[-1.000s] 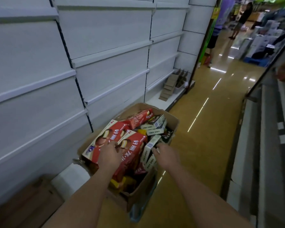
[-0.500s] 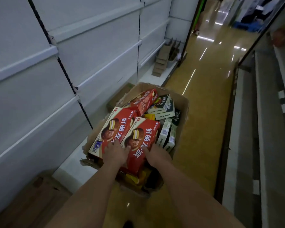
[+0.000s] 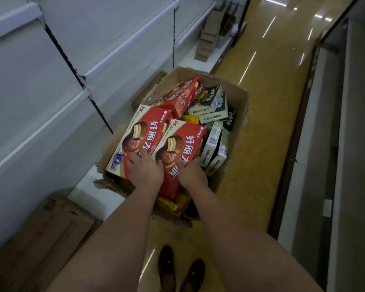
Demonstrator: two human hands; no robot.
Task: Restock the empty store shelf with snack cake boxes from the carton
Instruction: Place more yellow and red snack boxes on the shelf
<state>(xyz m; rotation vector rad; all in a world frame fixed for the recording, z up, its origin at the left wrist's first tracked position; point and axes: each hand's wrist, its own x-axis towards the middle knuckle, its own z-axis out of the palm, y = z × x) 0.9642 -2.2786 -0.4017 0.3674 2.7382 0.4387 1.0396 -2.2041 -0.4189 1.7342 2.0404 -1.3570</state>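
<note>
White shelving (image 3: 105, 49) left; carton (image 3: 236, 98) crammed; left grip (image 3: 144, 171) flat on box (image 3: 139, 131); right grip (image 3: 191, 172) clutches box (image 3: 177, 148).

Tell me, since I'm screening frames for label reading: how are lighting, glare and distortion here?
Head view: dim overall; ceiling lights streak glare across the glossy floor; wide-angle lens bows the shelf edges; print on the red snack cake box under both hands stays readable, while the distant cardboard stack looks soft.
</note>
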